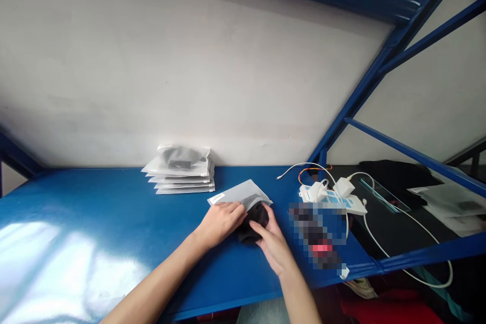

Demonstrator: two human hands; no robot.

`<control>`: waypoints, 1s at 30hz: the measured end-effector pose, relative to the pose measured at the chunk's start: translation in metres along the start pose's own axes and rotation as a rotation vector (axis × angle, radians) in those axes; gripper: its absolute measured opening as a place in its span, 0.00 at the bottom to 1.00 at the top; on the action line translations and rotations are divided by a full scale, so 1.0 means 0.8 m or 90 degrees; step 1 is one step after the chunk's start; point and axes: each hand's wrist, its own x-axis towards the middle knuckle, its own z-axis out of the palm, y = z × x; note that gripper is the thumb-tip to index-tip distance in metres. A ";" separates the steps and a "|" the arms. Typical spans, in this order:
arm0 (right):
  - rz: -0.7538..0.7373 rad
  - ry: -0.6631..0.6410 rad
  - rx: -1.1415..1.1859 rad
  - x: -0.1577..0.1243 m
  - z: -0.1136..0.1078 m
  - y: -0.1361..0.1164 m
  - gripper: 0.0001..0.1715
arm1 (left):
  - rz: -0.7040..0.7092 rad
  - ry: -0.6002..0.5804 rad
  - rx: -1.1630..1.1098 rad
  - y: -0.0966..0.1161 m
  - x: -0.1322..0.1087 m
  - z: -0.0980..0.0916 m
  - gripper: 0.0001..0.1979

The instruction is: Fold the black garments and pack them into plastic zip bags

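Note:
A frosted plastic zip bag [241, 193] lies on the blue surface, its near edge lifted by my left hand [224, 223], whose fingers are closed on it. My right hand [271, 240] grips a dark, folded piece of cloth [248, 234] at the bag's near opening, thumb on top. Part of the cloth appears to be at or under the bag's edge; how far in it reaches is hidden by the fingers. To the left, a stack of similar frosted bags [182, 166] stands against the wall, the top one with dark contents.
A white power strip [332, 198] with plugged chargers and white cables sits on the right. Near it lies a pixelated dark item [317, 238]. Blue metal bars [353, 92] slant up at the right. Beyond them are a phone [383, 195] and more frosted bags [451, 200].

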 end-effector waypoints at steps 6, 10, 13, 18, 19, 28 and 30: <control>-0.111 0.147 0.125 0.021 0.006 0.000 0.37 | 0.078 -0.015 0.044 0.009 0.008 -0.010 0.12; -0.109 0.092 0.154 0.029 0.025 0.015 0.44 | 0.085 -0.061 0.041 0.011 0.008 -0.010 0.10; -0.133 0.139 0.199 0.032 0.032 0.016 0.46 | 0.060 -0.063 -0.002 0.004 0.007 -0.009 0.09; -0.023 0.033 0.140 0.012 0.028 0.004 0.52 | 0.010 -0.061 -0.182 -0.008 0.001 -0.010 0.10; 0.004 0.010 0.131 0.005 0.025 0.001 0.53 | 0.008 -0.079 -0.215 -0.009 0.000 -0.011 0.10; -0.093 0.006 0.109 0.018 0.019 0.003 0.54 | 0.042 -0.131 -0.299 0.003 0.002 -0.029 0.15; -0.080 -0.007 0.063 0.018 0.013 0.005 0.55 | 0.046 -0.137 -0.303 0.001 0.002 -0.032 0.13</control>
